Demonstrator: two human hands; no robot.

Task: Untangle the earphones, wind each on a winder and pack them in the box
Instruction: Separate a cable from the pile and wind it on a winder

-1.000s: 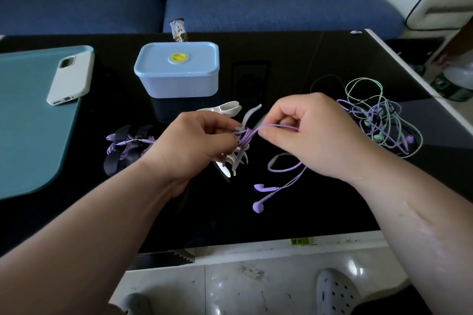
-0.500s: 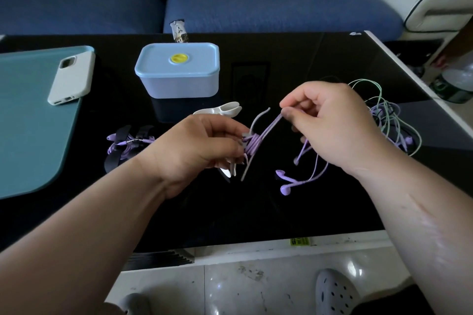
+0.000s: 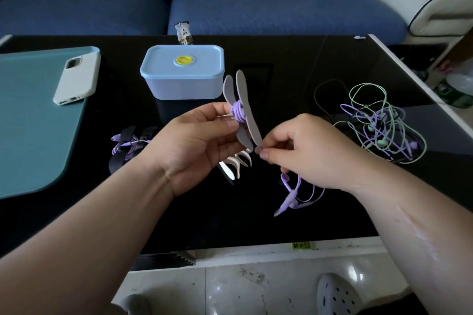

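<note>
My left hand [image 3: 198, 139] holds a grey winder [image 3: 243, 105] upright above the table, with purple earphone cable wound around its middle. My right hand [image 3: 311, 153] pinches the purple cable at the winder's lower tip. The two purple earbuds [image 3: 290, 195] hang below my right hand, near the black table [image 3: 204, 212]. A tangle of purple and green earphones [image 3: 381, 125] lies at the right. A black winder with purple earphones wound on it [image 3: 130, 144] lies at the left. White winders [image 3: 236, 163] lie under my hands. The light blue box [image 3: 183, 71] stands closed behind.
A white phone [image 3: 76, 79] rests on a teal mat [image 3: 33, 123] at the left. A small wrapper [image 3: 184, 33] stands behind the box. A blue sofa [image 3: 256, 7] runs along the far side. The table's white front edge [image 3: 256, 250] is near me.
The winder has risen and turned upright in my left hand. My right hand has come down from the upper right to the winder's lower tip, and less cable hangs free.
</note>
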